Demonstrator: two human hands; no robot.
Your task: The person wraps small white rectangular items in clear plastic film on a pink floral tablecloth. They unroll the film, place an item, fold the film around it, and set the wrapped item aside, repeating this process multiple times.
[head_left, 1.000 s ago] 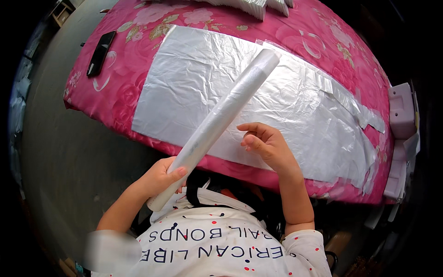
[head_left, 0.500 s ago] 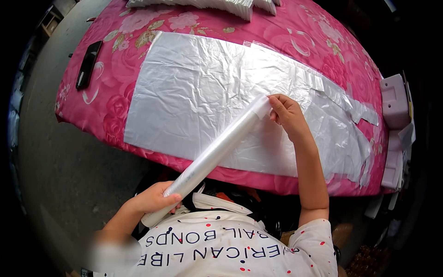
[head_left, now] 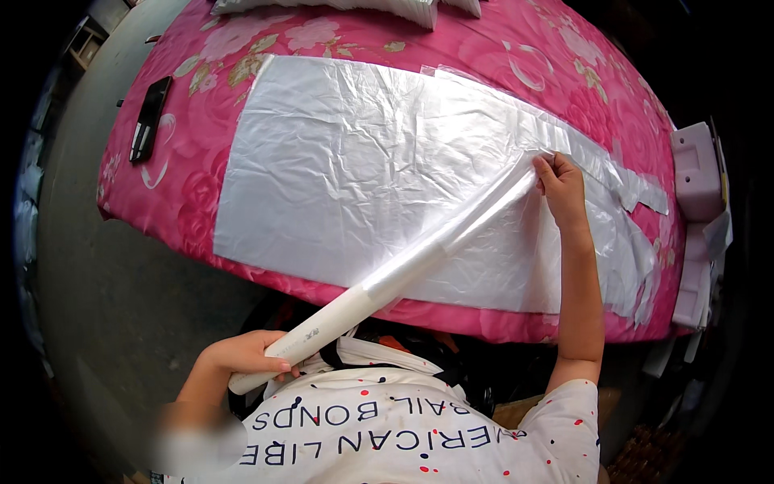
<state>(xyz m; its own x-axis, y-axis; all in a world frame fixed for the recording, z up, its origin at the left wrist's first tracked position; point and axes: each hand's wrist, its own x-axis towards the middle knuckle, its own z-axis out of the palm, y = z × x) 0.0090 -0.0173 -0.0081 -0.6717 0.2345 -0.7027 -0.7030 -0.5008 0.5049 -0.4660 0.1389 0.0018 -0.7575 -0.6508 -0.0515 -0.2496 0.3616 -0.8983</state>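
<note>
A white tube [head_left: 326, 324] slants from beside my waist up over the near edge of the table. My left hand [head_left: 250, 355] is wrapped round its lower end. Clear plastic film [head_left: 476, 222] covers the tube's upper part and runs on past it as a loose, narrowing length. The far tip of that film is pinched between the fingers of my right hand [head_left: 562, 187], above the right part of the table. Beneath it lie flat silvery-clear plastic sheets [head_left: 310, 153], wrinkled, with ragged strips along their right side. Where the tube ends inside the film is hard to make out.
A pink floral cloth [head_left: 197, 181] covers the table. On its left side lies a black phone [head_left: 151, 119]. White packets [head_left: 403, 11] are stacked at the far edge. Pale pink plastic bins [head_left: 698, 173] stand against the right edge.
My right hand has moved right and slightly up, drawing the film along the tube. More of the tube's bare lower part shows. My left hand has shifted slightly down and left.
</note>
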